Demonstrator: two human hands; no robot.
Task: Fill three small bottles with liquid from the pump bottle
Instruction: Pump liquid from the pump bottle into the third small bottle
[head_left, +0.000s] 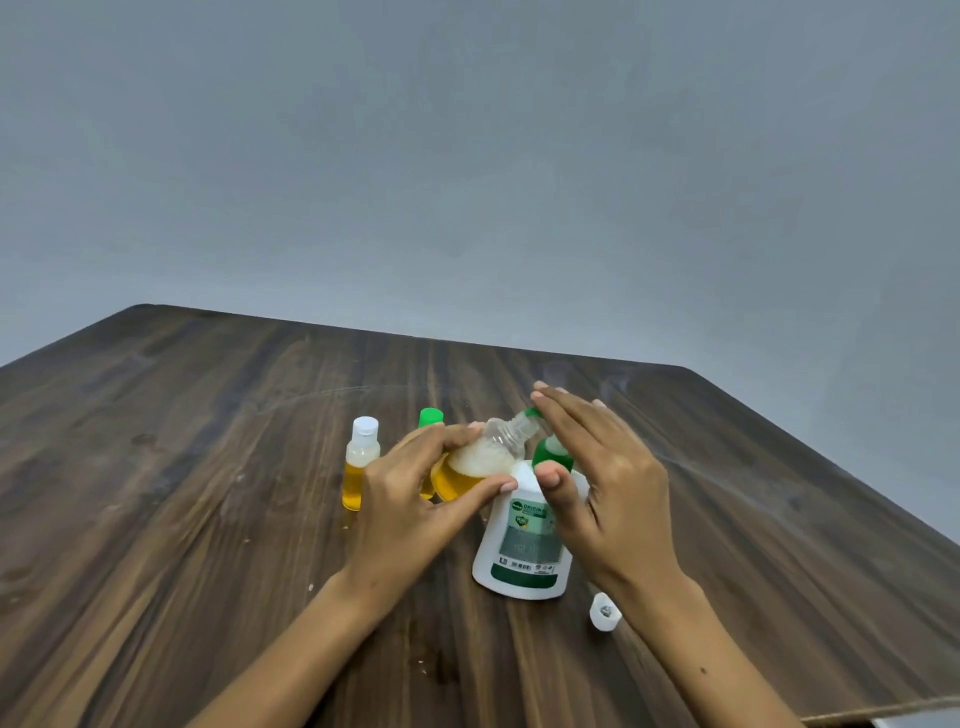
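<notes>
Now small bottle (480, 460) mouth up-right

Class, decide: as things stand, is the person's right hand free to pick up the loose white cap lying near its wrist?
Probably not: the right hand is pressing the pump bottle. The white cap lies unobstructed beside the wrist.

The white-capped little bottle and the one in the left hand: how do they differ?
The white-capped bottle stands upright on the table, untouched; the held bottle is tilted in the left hand. The first is capped, the second open, its mouth at the pump nozzle. The second shows foam. Both hold yellow liquid.
</notes>
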